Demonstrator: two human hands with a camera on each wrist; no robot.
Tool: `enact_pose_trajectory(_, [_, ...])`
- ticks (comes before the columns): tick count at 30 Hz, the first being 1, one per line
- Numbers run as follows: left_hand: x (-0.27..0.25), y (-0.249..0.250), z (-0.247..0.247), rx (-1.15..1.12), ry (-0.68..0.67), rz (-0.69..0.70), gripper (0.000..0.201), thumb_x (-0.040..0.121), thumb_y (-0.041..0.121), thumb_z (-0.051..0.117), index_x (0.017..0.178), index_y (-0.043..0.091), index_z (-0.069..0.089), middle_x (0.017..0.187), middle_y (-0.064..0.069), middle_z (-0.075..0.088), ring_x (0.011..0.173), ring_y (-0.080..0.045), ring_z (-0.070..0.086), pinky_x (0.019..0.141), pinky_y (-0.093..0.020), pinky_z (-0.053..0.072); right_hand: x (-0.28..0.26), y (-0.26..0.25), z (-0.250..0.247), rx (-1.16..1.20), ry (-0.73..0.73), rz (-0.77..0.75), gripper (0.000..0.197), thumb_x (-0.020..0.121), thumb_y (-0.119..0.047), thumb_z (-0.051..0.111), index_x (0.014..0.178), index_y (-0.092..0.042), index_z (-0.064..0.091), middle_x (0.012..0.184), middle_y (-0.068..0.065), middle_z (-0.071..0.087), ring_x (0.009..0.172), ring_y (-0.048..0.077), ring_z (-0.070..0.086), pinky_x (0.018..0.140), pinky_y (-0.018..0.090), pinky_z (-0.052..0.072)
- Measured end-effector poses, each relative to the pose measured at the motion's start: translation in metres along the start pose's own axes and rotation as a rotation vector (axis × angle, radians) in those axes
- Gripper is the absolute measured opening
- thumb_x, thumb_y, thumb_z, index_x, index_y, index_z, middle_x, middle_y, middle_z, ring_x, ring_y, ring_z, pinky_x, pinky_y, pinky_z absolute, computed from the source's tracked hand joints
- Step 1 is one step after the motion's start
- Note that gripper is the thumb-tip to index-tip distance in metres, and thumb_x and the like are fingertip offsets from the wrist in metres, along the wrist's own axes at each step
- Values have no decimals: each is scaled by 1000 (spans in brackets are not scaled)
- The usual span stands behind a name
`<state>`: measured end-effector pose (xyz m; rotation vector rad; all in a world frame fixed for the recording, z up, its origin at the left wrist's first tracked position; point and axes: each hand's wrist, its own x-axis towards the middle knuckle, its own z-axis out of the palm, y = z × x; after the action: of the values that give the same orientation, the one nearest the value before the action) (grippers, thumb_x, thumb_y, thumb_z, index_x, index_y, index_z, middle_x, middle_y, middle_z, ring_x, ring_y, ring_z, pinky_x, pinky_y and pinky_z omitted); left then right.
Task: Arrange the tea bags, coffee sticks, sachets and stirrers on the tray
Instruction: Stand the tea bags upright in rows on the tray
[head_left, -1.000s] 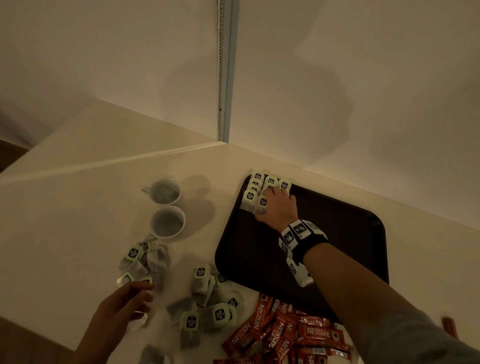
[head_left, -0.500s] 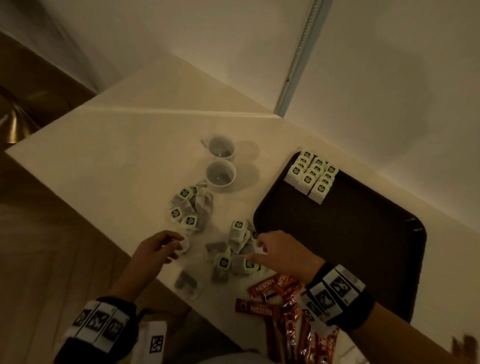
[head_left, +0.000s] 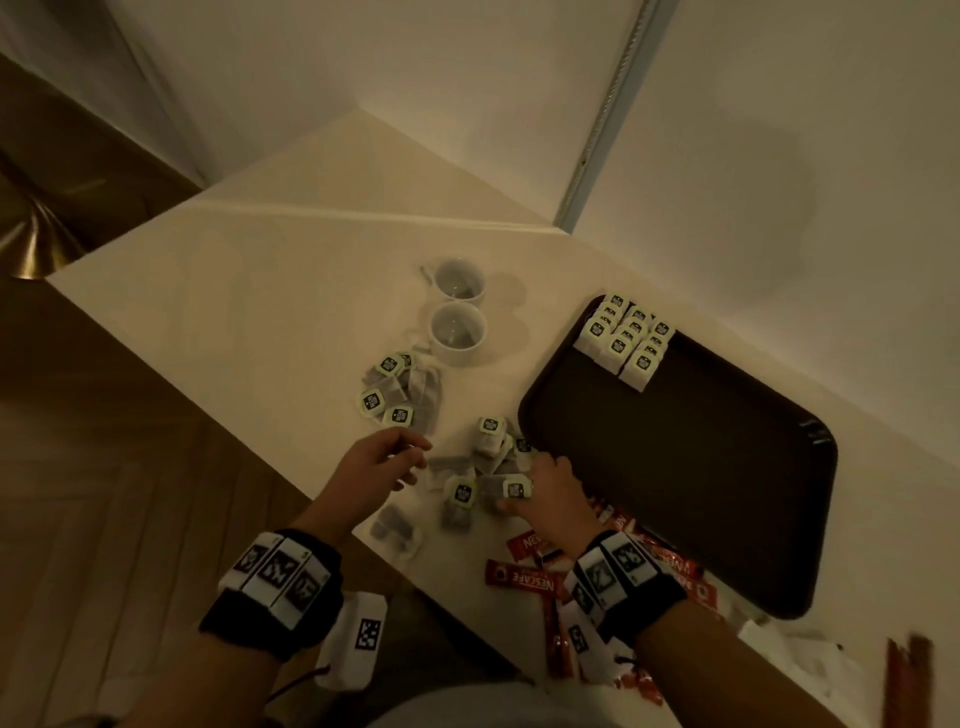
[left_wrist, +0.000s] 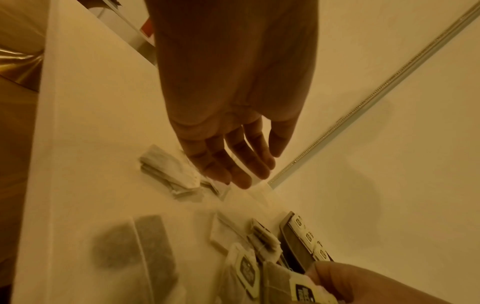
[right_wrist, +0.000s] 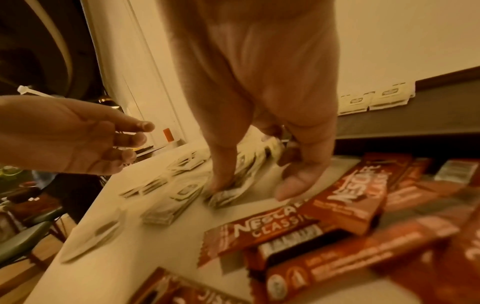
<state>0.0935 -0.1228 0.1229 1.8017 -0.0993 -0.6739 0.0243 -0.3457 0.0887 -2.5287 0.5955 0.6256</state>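
R hand (head_left: 548, 493) low over loose tea bags (head_left: 491, 467) at tray's 9 o'clock edge, thumb and fingers curled, pinching 1 bag (head_left: 511, 488) w/ green tag; wrist view shows fingertips (right_wrist: 221, 183) pressed on the bag against the table (head_left: 260, 291). L hand (head_left: 379, 465) hovering at 9 o'clock of that pile, palm down, fingers relaxed and slightly spread, holding nothing; same in wrist view (left_wrist: 233, 144).

Red coffee sticks (head_left: 524, 577) at 6 o'clock of R hand, by tray's near-left corner, printed "NESCAFE"; wrist view reads "NESCAFE CLASSIC" (right_wrist: 265, 228). Tag print on tea bags too small to read. Black-and-white marker bands (head_left: 280, 577) on both wrists.

Dark tray (head_left: 701, 493) at 3 o'clock on table: 3 neat rows of tea bags (head_left: 623, 340) in its far-left corner, rest bare. 2 white cups (head_left: 457, 312) at tray's 9 o'clock; contents can't tell. 2nd loose tea bag pile (head_left: 400, 395) just near side of cups, at 12 o'clock of L hand. 1 more bag (head_left: 392, 527) near table edge, at 6 o'clock of L hand.
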Motion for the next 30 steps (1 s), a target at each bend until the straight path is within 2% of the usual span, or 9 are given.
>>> enact_pose_trajectory(4, [7,10,9,25,-39,20,17,95,6,50,91,16,63,84,-4,64,71,-12,59,65,-21,46,-1,6,-7,248,-16,-97,34,78,-24,75,103,-14,54,105,7,60,94,20,58,78,30,46])
enact_pose_trajectory(8, [18,32,22,-74,-173,27,9,93,15,57,101,19,59,96,-4,63,88,-15,61,73,-22,50,-10,-5,-46,326,-82,-293,24,79,-14,74,92,-17,53,81,-8,55,69,3,52,60,17,45])
enact_pose_trajectory(12, [23,65,41,-245,-523,-83,42,87,46,59,116,16,56,117,-13,63,106,-24,60,89,-38,50,-22,-39,-98,218,-120,-599,30,75,-18,78,98,-21,58,90,-10,62,80,-2,56,71,10,43])
enact_pose_trajectory(15, [19,89,50,-444,-719,-150,61,81,61,44,112,10,58,103,-10,69,93,-23,67,82,-34,55,-28,-60,-126,138,-53,-698,33,74,-17,77,102,-19,60,92,-8,64,80,-1,59,70,19,47])
enact_pose_trajectory(18, [23,102,52,-615,-610,-168,58,83,56,43,109,6,58,91,-14,60,71,-19,61,62,-24,51,-32,-67,-142,111,72,-761,51,73,-25,78,117,-21,54,109,-6,57,97,3,52,81,22,48])
enact_pose_trajectory(20, [26,108,53,-684,-537,-155,60,86,57,42,112,5,56,98,-20,56,84,-25,59,68,-26,48,-35,-67,-144,118,100,-751,81,65,-40,82,133,-22,42,125,-4,47,113,8,42,92,19,43])
enact_pose_trajectory(22, [28,115,55,-733,-507,-153,61,91,58,35,118,7,55,115,-23,54,105,-31,54,82,-33,49,-37,-70,-141,21,156,-747,104,58,-52,82,142,-19,29,133,-1,43,119,12,40,99,24,38])
enact_pose_trajectory(26, [27,128,56,-812,-503,-151,64,92,58,27,118,10,59,107,-13,68,97,-20,68,79,-30,56,-36,-75,-141,-14,294,-742,89,65,-44,80,136,-12,38,123,3,51,109,19,48,93,37,43])
enact_pose_trajectory(30, [27,130,50,-671,-546,-82,63,83,56,39,124,11,54,107,-10,64,94,-18,64,76,-30,53,-37,-76,-154,-16,316,-792,80,67,-38,80,134,-13,44,121,1,53,109,15,48,91,27,40])
